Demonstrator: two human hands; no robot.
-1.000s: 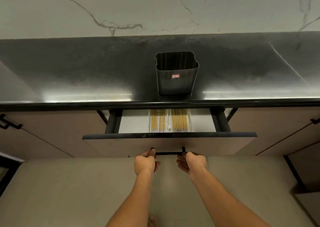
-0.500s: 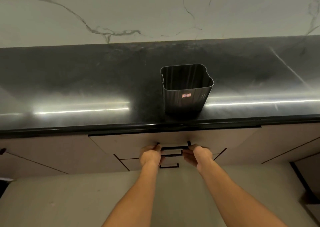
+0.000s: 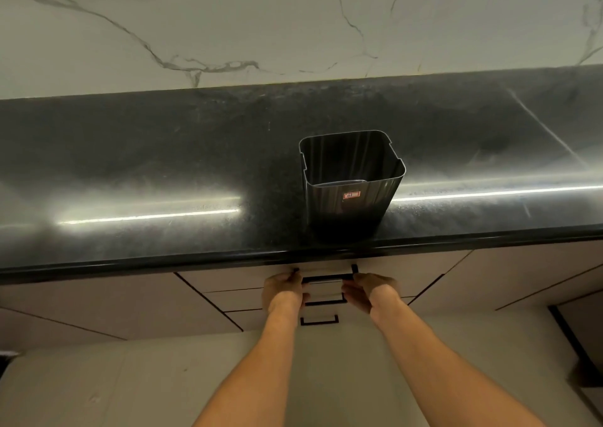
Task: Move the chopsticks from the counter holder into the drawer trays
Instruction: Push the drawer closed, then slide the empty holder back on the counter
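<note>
Both hands were at the top drawer's black handle (image 3: 327, 278), the left hand (image 3: 283, 291) curled round its left end and the right hand (image 3: 365, 291) round its right end, fingers wrapped on the bar. From where I stood the drawer (image 3: 408, 271) looked shut, its front flush under the edge of the dark counter (image 3: 163, 165). The holder (image 3: 350, 178) stood upright on the counter just above the hands, close to the front edge, and I could see no chopsticks in it, only bare ribbed walls and a pale line low down inside. No chopsticks or trays showed anywhere, so my guess was that they were already inside the closed drawer and the job was about done.

What could have gone wrong seemed small. With fingers hooked behind the bar, a hard last shove might have pinched them against the front, or rattled whatever lay inside out of its rows. The holder sat near enough to the lip that a raised wrist or elbow coming away could have knocked it off. Two more handles sat below, on the middle drawer (image 3: 323, 302) and the lowest (image 3: 319, 320), close enough that a careless reach could have caught the wrong one.

A small red and white sticker (image 3: 351, 195) was stuck on the holder's front wall. Its print was too small to read.
</note>
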